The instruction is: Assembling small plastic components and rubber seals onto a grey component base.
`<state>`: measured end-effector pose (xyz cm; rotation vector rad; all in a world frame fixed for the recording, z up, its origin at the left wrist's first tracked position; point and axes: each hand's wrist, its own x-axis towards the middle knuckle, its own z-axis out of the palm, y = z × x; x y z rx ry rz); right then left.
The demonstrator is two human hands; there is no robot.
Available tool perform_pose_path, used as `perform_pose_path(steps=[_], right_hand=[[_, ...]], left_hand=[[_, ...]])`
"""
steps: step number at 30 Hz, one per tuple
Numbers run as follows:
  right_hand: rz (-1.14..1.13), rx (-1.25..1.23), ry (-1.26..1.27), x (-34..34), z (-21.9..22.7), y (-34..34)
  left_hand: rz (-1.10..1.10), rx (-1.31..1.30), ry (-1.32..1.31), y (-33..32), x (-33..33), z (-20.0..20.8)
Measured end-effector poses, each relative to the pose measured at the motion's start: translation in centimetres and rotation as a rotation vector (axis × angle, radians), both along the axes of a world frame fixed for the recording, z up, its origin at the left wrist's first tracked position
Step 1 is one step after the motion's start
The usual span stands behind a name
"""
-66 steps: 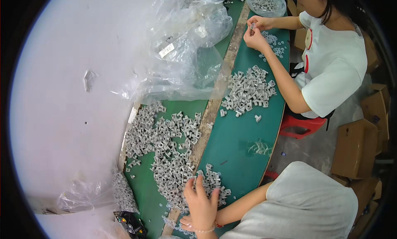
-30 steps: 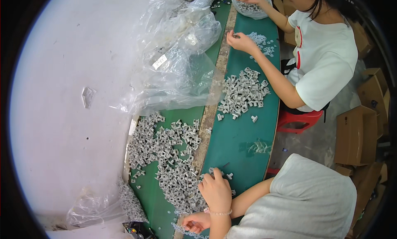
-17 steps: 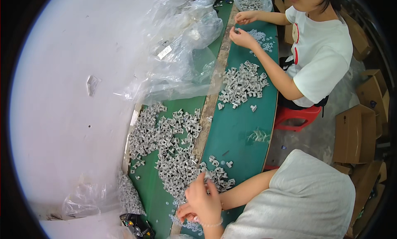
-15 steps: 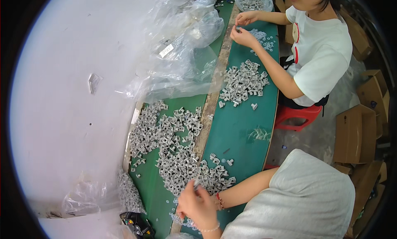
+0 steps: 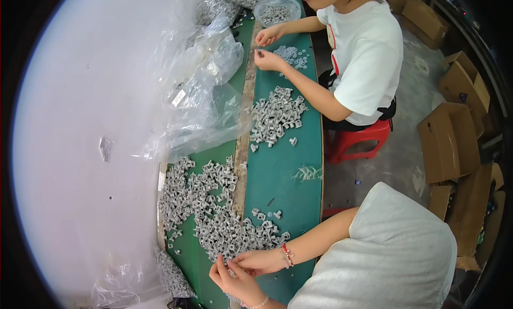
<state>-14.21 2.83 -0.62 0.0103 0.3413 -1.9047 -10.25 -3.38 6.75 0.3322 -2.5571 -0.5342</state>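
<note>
My left hand [image 5: 240, 286], with a pale bead bracelet, is at the near end of a pile of small grey fittings [image 5: 224, 223]. Its thumb and fingers are pinched together. Close beside it my right hand [image 5: 264, 261], with a red bracelet, has curled fingers meeting the left fingertips. Whatever lies between the fingers is too small or hidden to make out. The fittings look like short sockets with flanged ends, heaped loosely on the green table [image 5: 286, 175]. A few loose fittings [image 5: 277, 214] lie right of the pile.
A co-worker in a white shirt [image 5: 368, 52] sits farther up the table, pinching a small part, near another fitting pile [image 5: 278, 114] and translucent rings [image 5: 291, 55]. Plastic bags [image 5: 208, 68] lie along the wall. Cardboard boxes [image 5: 449, 141] stand on the floor at right.
The view has shifted, so the table and co-worker appear farther left. My left hand has moved down off the pile's edge and now meets my right hand, which shows more clearly.
</note>
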Motion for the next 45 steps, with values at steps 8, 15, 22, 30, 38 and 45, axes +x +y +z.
perform_pose_path(steps=[8, 15, 22, 30, 38, 45], right_hand=[[0.088, -0.200, 0.036, -2.4, -0.9, 2.2], [-0.033, -0.106, 0.008, -2.2, 0.7, 2.5], [-0.077, -0.152, -0.070, -2.4, 0.9, 2.6], [-0.073, -0.078, 0.135, -3.8, 1.1, 3.7], [0.119, -0.180, 0.086, -4.1, 1.2, 3.7], [0.189, -0.161, 0.242, -4.5, 1.7, 4.0]], left_hand=[[0.014, 0.112, -0.029, -0.6, 0.2, -1.5], [0.073, 0.468, 0.085, 0.5, 0.1, -1.9], [0.102, 0.529, 0.127, 2.5, -0.7, -1.4], [0.134, 0.563, 0.125, 2.4, -0.7, -1.8], [0.159, 0.744, 0.170, 2.0, 0.1, -1.4], [-0.049, 1.144, 0.129, -1.2, 1.7, -2.7]])
